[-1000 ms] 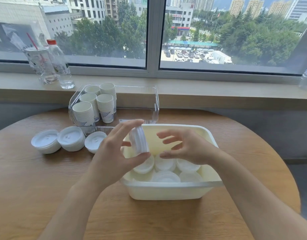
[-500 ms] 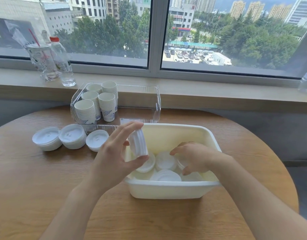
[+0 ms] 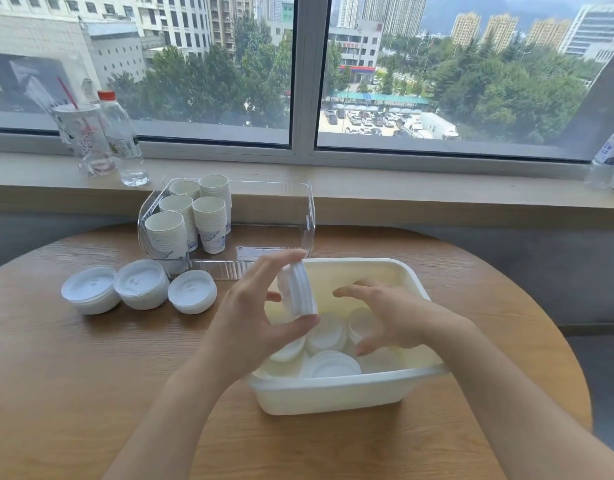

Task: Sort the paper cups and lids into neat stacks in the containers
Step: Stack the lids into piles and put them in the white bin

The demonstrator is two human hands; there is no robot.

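Note:
My left hand [image 3: 253,317] holds a small stack of white lids [image 3: 297,292] on edge between thumb and fingers, above the left side of the cream plastic bin [image 3: 333,396]. Loose white lids [image 3: 328,332] lie in the bin's bottom. My right hand [image 3: 392,313] hovers over the bin with spread, curved fingers and holds nothing. Three stacks of lids [image 3: 141,284] sit on the table to the left. Several stacks of paper cups [image 3: 186,216] stand in the clear container [image 3: 309,216] behind.
A round wooden table [image 3: 73,375] carries everything. On the window sill at the left stand a plastic drink cup with a red straw [image 3: 82,140] and a water bottle [image 3: 120,136]. Another bottle [image 3: 610,161] sits at the sill's far right.
My right hand dipped into the bin among the lids, then lifted back out with fingers spread and nothing in them. My left hand kept the lid stack in about the same place.

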